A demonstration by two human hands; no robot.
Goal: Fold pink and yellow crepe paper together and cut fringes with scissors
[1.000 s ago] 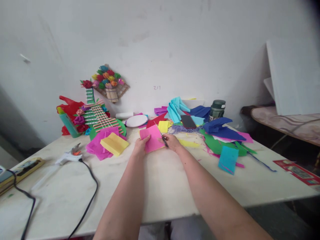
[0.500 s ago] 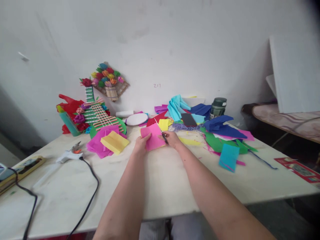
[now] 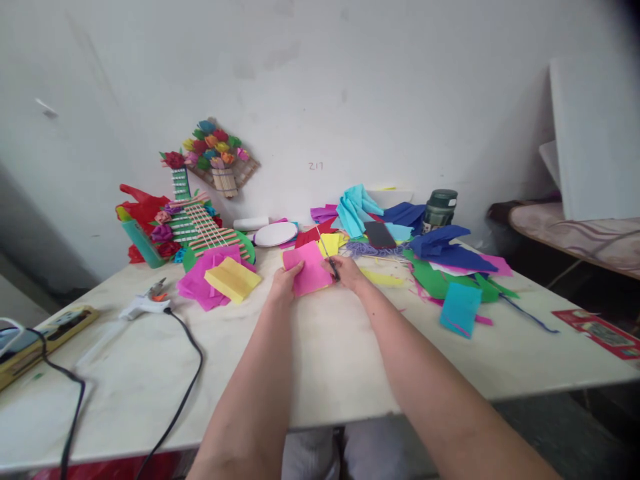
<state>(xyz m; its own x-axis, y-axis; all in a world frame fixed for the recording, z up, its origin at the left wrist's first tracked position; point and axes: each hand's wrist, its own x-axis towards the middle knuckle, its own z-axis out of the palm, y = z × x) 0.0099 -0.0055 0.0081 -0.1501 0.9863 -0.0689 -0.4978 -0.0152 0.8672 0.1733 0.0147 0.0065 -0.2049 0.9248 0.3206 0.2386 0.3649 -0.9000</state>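
Note:
My left hand [image 3: 286, 281] pinches the left side of a pink sheet of paper [image 3: 311, 267], thumb on top. A thin yellow edge shows beneath the pink sheet. Scissors [image 3: 334, 269] are gripped in my right hand [image 3: 350, 272], their blades pointing up and away along the sheet's right edge. Whether the blades are parted is too small to tell. Just beyond the sheet lies a small yellow paper piece [image 3: 331, 244]. Left of my left hand, a folded yellow sheet [image 3: 233, 279] rests on magenta paper [image 3: 195, 290].
At left are a glue gun [image 3: 145, 305] with a black cord and a power strip [image 3: 70, 327]. Behind stands a guitar-shaped craft [image 3: 200, 223] with paper flowers. A phone [image 3: 380, 235], a dark green jar [image 3: 440, 210] and blue and green paper [image 3: 450, 257] lie to the right.
The scissors and my right hand have shifted slightly right relative to the pink sheet, off its right edge. My left hand keeps its hold. The whole view has moved a little.

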